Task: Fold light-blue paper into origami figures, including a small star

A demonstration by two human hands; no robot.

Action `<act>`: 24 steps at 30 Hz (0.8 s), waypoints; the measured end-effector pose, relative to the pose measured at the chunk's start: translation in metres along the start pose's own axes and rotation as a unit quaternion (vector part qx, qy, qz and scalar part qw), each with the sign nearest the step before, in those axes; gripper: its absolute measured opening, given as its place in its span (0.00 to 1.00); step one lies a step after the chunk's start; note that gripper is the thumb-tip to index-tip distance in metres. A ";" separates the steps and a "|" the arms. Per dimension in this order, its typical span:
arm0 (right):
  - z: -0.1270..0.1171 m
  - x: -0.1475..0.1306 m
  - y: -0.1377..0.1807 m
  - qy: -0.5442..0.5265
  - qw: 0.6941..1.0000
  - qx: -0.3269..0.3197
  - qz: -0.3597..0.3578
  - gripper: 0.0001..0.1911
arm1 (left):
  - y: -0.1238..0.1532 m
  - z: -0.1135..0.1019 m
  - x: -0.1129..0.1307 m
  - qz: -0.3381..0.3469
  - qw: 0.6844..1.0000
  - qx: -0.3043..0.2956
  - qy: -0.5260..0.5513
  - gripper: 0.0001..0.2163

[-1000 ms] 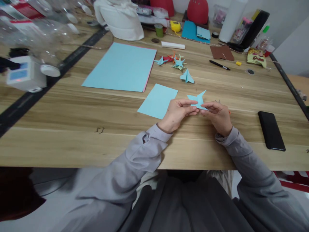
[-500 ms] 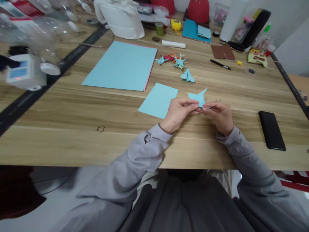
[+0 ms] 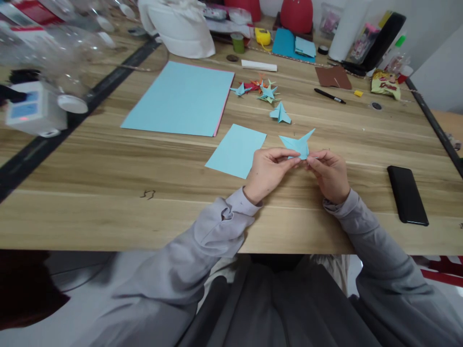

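Note:
A light blue origami crane (image 3: 298, 146) with two pointed tips sticking up is pinched between both hands just above the table. My left hand (image 3: 271, 169) grips its lower left side between thumb and fingers. At its lower right edge, my right hand (image 3: 330, 172) is closed with the fingertips on the paper. Under and beside my left wrist lies a smaller blue sheet (image 3: 235, 148). Beyond the hands sit a folded blue paper piece (image 3: 280, 113) and a small cluster of folded cranes (image 3: 268, 91) in blue, red and green.
A stack of large blue sheets (image 3: 181, 99) lies to the left. On the right are a black phone (image 3: 407, 195) and a pen (image 3: 329, 96). A white device (image 3: 36, 108) and clear bottles (image 3: 70, 86) occupy the far left; a yellow tape measure (image 3: 262, 36) is at the back.
The crane has tilted slightly, and its right tip now points further out to the right. My right fingertips have shifted a little right along the paper's edge.

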State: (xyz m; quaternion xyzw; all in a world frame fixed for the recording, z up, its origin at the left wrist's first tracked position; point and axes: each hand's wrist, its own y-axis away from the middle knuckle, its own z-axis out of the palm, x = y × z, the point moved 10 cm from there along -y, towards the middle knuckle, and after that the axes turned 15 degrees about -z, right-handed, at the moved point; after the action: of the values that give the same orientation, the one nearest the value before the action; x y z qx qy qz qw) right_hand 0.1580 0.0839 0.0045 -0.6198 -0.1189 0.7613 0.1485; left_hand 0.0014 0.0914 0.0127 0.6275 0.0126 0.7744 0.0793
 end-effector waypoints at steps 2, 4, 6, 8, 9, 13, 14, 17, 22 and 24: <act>0.000 0.001 0.000 -0.005 1.000 0.001 0.004 0.14 | 0.001 0.000 0.001 0.005 1.000 0.002 -0.003 0.08; 0.001 0.001 0.000 -0.008 1.000 0.003 0.004 0.14 | 0.001 0.001 0.002 0.004 1.000 0.000 0.000 0.07; 0.001 0.001 0.000 -0.001 1.000 0.004 0.001 0.15 | 0.002 0.002 0.001 -0.001 1.000 0.000 0.009 0.07; 0.000 0.001 0.000 0.015 1.000 0.004 -0.007 0.15 | 0.001 0.002 0.000 -0.008 1.000 -0.001 0.015 0.07; 0.000 0.000 0.000 0.025 1.000 0.004 -0.014 0.16 | 0.001 0.002 -0.001 -0.013 1.000 -0.001 0.017 0.07; -0.002 -0.003 0.000 0.055 0.998 0.008 -0.043 0.17 | -0.001 0.004 -0.006 -0.037 0.999 -0.011 0.027 0.08; -0.002 -0.004 0.000 0.062 0.997 0.008 -0.049 0.17 | -0.002 0.004 -0.007 -0.041 0.998 -0.015 0.034 0.08; -0.002 -0.008 -0.001 0.083 0.994 0.005 -0.065 0.18 | -0.003 0.006 -0.008 -0.050 0.997 -0.027 0.050 0.08; 0.001 -0.012 -0.002 0.082 0.994 -0.002 -0.076 0.19 | -0.003 0.004 -0.010 -0.060 0.998 -0.016 0.027 0.10; 0.001 -0.012 -0.002 0.080 0.994 -0.003 -0.080 0.19 | -0.003 0.003 -0.010 -0.056 0.998 -0.008 0.020 0.10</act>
State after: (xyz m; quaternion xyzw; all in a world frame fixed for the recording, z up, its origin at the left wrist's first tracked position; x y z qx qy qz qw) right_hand 0.1594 0.0814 0.0168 -0.6676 -0.1579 0.6948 0.2160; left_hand 0.0063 0.0925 0.0028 0.6094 0.0433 0.7814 0.1273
